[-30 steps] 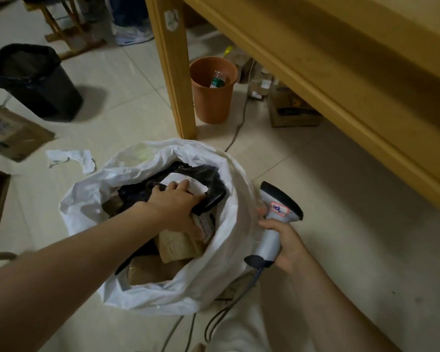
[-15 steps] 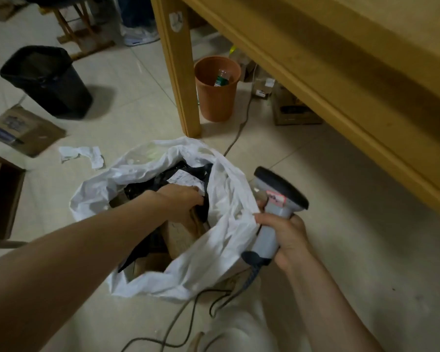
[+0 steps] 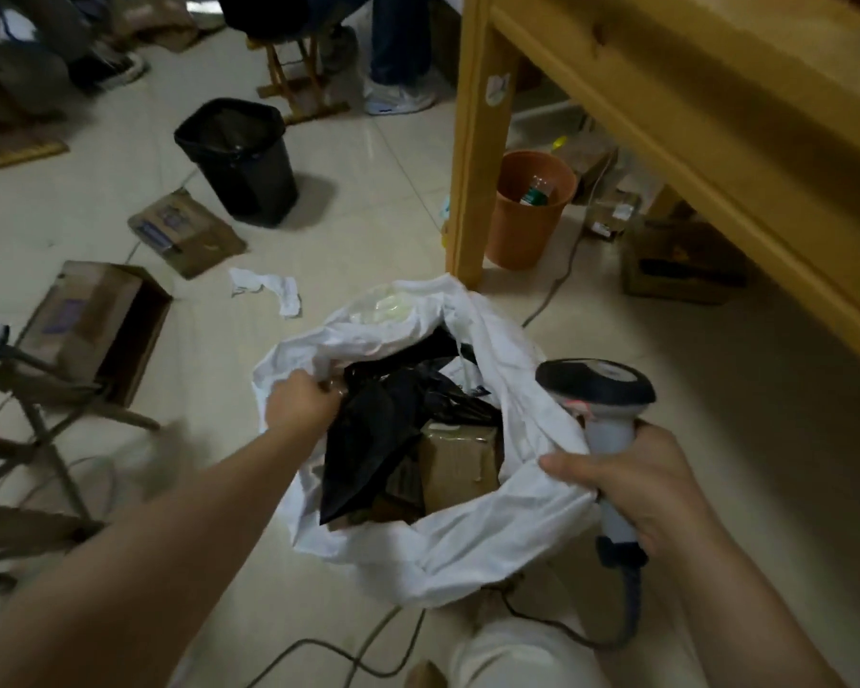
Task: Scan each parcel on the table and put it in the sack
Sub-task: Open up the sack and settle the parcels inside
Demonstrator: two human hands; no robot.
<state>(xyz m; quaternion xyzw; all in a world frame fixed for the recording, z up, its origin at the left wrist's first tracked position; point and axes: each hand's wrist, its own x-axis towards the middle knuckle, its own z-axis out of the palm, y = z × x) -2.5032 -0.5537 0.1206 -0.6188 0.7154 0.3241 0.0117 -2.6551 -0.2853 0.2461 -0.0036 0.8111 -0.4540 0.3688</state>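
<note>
1. Left hand (image 3: 301,402): fingers curled, gripping the far-left rim of the white sack (image 3: 467,548). Holds nothing else.
2. Right hand (image 3: 631,481): fingers wrapped round the handle of the scanner (image 3: 599,389). The thumb lies on the sack's near-right rim, so the cloth is bunched against the handle.
3. Scanner: head up, dark window facing up and left over the sack mouth. Its cable (image 3: 631,608) drops from the handle base and loops across the floor.
4. Sack: stands on the tiled floor by the worktop leg (image 3: 475,166), mouth held open between the 2 hands.
5. Parcels in the sack: a black poly bag (image 3: 388,429) crumpled on top, with a brown carton (image 3: 460,461) touching it on the right. More sits under them, too dark to tell apart.
6. Worktop (image 3: 716,91): only its wooden edge and underside show, upper right. I cannot tell what is on it.
7. Under the worktop: an orange bin (image 3: 527,225) with a bottle (image 3: 534,191) inside, just beside the leg.
8. Floor, left side: a black bin (image 3: 239,161), a flattened cardboard box (image 3: 185,230), an open carton (image 3: 95,325) on its side, and a crumpled paper scrap (image 3: 269,288) near the sack.
</note>
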